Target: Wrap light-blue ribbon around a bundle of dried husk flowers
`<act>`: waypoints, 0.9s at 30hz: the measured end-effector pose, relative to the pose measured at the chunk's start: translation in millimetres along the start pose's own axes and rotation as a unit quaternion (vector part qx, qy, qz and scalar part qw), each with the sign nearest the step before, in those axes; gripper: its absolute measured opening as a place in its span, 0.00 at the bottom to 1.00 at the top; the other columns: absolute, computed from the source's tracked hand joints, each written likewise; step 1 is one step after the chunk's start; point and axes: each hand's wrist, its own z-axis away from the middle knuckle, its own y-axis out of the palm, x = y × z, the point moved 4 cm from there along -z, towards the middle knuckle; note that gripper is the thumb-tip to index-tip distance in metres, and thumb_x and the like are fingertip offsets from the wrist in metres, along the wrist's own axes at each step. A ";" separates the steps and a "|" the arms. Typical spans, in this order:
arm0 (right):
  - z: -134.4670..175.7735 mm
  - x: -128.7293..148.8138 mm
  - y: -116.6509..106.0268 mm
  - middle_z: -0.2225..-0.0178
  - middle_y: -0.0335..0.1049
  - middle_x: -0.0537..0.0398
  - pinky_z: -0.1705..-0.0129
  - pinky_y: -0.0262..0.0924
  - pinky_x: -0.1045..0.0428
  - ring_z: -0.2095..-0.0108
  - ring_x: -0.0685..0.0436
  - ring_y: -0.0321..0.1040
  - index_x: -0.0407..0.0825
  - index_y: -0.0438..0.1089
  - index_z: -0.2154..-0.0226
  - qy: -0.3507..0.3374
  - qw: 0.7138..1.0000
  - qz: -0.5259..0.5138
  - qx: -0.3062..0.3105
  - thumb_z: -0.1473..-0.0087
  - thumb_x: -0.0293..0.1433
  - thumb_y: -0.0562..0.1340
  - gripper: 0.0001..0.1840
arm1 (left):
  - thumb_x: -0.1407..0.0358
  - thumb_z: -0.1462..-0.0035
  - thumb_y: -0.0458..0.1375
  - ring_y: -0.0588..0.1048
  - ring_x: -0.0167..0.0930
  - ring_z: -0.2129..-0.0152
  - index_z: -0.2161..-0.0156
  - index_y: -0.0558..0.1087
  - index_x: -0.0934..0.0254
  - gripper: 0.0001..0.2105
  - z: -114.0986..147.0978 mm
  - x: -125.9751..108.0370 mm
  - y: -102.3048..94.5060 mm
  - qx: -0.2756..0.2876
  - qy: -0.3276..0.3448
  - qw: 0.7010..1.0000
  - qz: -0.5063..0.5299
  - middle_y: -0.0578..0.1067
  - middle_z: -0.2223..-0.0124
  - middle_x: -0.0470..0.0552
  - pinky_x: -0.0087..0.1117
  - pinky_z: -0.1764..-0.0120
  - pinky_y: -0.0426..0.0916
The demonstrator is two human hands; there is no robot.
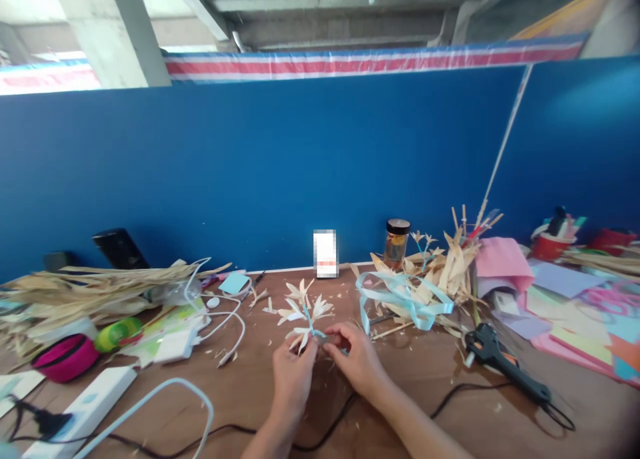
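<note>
Near the middle of the table is a spray of pale husk flowers (320, 305) with a stem wrapped in light blue ribbon (311, 325). My left hand (295, 365) pinches this stem just below the petals. From the stem a short light blue strip runs right to my right hand (356, 355), whose thumb and fingers are closed on its end. The fingertips hide part of the stem and strip. A loop of loose light blue ribbon (425, 317) lies beyond my right hand, over dried husks (453, 272).
A black glue gun (505, 362) lies at right, its cord (340, 419) crossing under my forearms. Coloured paper (565, 279) is beyond it. A lidded jar (397, 242) stands by the blue partition (300, 159). At left are a power strip (85, 412), white cables and husk strips (100, 285).
</note>
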 end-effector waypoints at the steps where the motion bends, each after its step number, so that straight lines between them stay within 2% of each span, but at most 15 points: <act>1: -0.1 2.5 -1.2 0.75 0.63 0.58 0.70 0.53 0.54 0.72 0.48 0.60 0.49 0.67 0.71 -0.019 0.999 0.045 -0.006 0.55 0.27 0.59 0.04 | 0.62 0.56 0.58 0.64 0.25 0.83 0.77 0.70 0.68 0.09 0.0 -1.5 0.5 0.004 0.011 1.000 -0.008 0.67 0.81 0.43 0.23 0.78 0.58; 4: 1.6 9.3 -1.5 0.76 0.62 0.57 0.69 0.51 0.54 0.71 0.47 0.59 0.49 0.65 0.77 -0.064 0.986 0.154 -0.018 0.52 0.26 0.57 0.05 | 0.63 0.55 0.56 0.61 0.24 0.85 0.80 0.68 0.67 0.10 -0.5 -6.3 -1.1 -0.006 0.045 0.997 -0.064 0.64 0.84 0.42 0.23 0.79 0.56; 7: 5.6 13.9 2.2 0.75 0.62 0.56 0.69 0.50 0.54 0.70 0.47 0.59 0.48 0.64 0.77 -0.092 0.971 0.219 -0.026 0.52 0.26 0.56 0.05 | 0.65 0.56 0.56 0.62 0.25 0.84 0.80 0.69 0.67 0.08 -0.6 -11.7 -5.3 -0.031 0.078 0.988 -0.128 0.65 0.83 0.43 0.23 0.79 0.56; 11: 9.0 17.7 5.9 0.75 0.62 0.55 0.69 0.50 0.54 0.70 0.46 0.59 0.49 0.63 0.76 -0.119 0.957 0.262 -0.027 0.52 0.25 0.56 0.05 | 0.66 0.55 0.54 0.64 0.26 0.83 0.79 0.69 0.67 0.07 -0.1 -15.6 -9.2 -0.053 0.111 0.980 -0.156 0.67 0.82 0.44 0.24 0.78 0.58; 18: 12.4 22.9 6.4 0.73 0.63 0.54 0.67 0.50 0.53 0.69 0.46 0.59 0.48 0.63 0.76 -0.114 0.946 0.303 -0.021 0.50 0.25 0.54 0.07 | 0.66 0.55 0.54 0.63 0.25 0.84 0.80 0.68 0.67 0.08 -3.0 -12.3 -10.2 -0.037 0.105 0.981 -0.160 0.65 0.83 0.43 0.24 0.78 0.56; 20: 10.0 20.8 6.7 0.73 0.65 0.54 0.67 0.50 0.53 0.69 0.46 0.60 0.48 0.64 0.76 -0.095 0.956 0.278 0.011 0.51 0.25 0.54 0.06 | 0.66 0.54 0.53 0.64 0.26 0.83 0.80 0.68 0.67 0.08 -5.5 -13.5 -12.8 -0.032 0.106 0.980 -0.164 0.66 0.83 0.43 0.24 0.78 0.57; 22: 0.7 14.5 5.6 0.73 0.66 0.56 0.69 0.52 0.55 0.71 0.48 0.61 0.48 0.66 0.74 -0.059 0.970 0.214 0.098 0.53 0.27 0.57 0.03 | 0.66 0.54 0.53 0.64 0.26 0.82 0.80 0.68 0.67 0.08 -7.4 -15.2 -15.3 -0.030 0.110 0.979 -0.172 0.67 0.82 0.44 0.24 0.77 0.58; 24: -15.5 6.2 1.3 0.74 0.68 0.58 0.72 0.52 0.56 0.74 0.49 0.62 0.49 0.68 0.69 -0.017 0.970 0.139 0.201 0.55 0.28 0.58 0.07 | 0.66 0.53 0.53 0.64 0.27 0.81 0.80 0.68 0.67 0.09 -6.9 -16.3 -15.3 -0.031 0.115 0.979 -0.168 0.67 0.81 0.45 0.25 0.76 0.58; 25: -27.0 1.7 -4.4 0.75 0.68 0.58 0.73 0.53 0.57 0.75 0.50 0.62 0.49 0.68 0.66 0.005 0.969 0.129 0.211 0.55 0.28 0.58 0.10 | 0.65 0.53 0.53 0.65 0.27 0.81 0.80 0.68 0.67 0.09 -5.6 -16.3 -13.8 -0.029 0.117 0.980 -0.158 0.67 0.81 0.45 0.25 0.76 0.58; 27: -54.1 -5.6 -16.4 0.75 0.69 0.57 0.71 0.53 0.56 0.74 0.49 0.63 0.48 0.69 0.70 0.012 0.974 0.146 0.172 0.54 0.27 0.56 0.08 | 0.65 0.51 0.53 0.64 0.26 0.81 0.78 0.68 0.67 0.09 -1.1 -15.1 -6.0 0.011 0.120 0.987 -0.110 0.67 0.80 0.45 0.24 0.77 0.58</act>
